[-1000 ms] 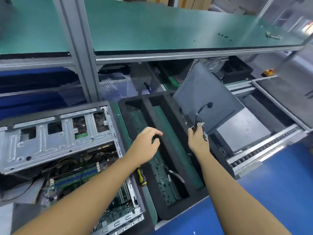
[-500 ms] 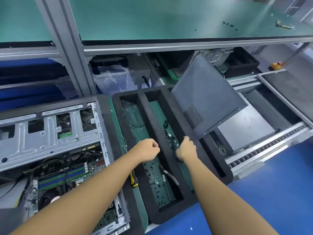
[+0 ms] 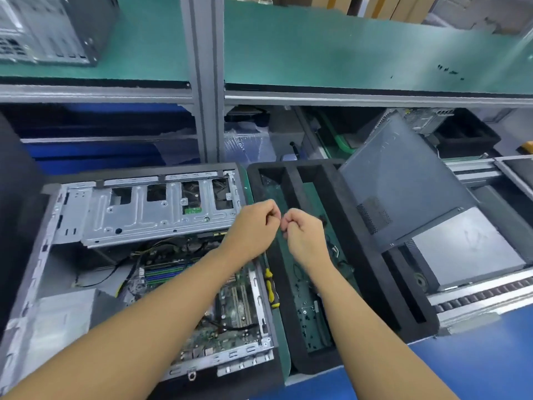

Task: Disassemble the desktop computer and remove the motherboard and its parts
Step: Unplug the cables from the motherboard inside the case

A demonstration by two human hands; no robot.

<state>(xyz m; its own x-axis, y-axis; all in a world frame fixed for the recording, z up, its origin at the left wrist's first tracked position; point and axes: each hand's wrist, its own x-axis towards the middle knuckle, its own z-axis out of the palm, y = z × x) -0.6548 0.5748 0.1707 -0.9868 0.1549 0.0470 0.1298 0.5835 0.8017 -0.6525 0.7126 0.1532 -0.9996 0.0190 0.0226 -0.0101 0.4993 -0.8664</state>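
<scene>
Green shelving (image 3: 346, 53) backs the bench; the open computer case (image 3: 138, 223) lies flat, the motherboard (image 3: 233, 307) inside it, long axis running toward the person; above the case's right edge hover the left hand (image 3: 253, 226), nearer the board, and the right hand (image 3: 305, 235); both have curled fingers, and I cannot tell whether they hold anything.

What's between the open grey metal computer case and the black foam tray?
Head view: a yellow-handled screwdriver lying on a green mat strip.
</scene>
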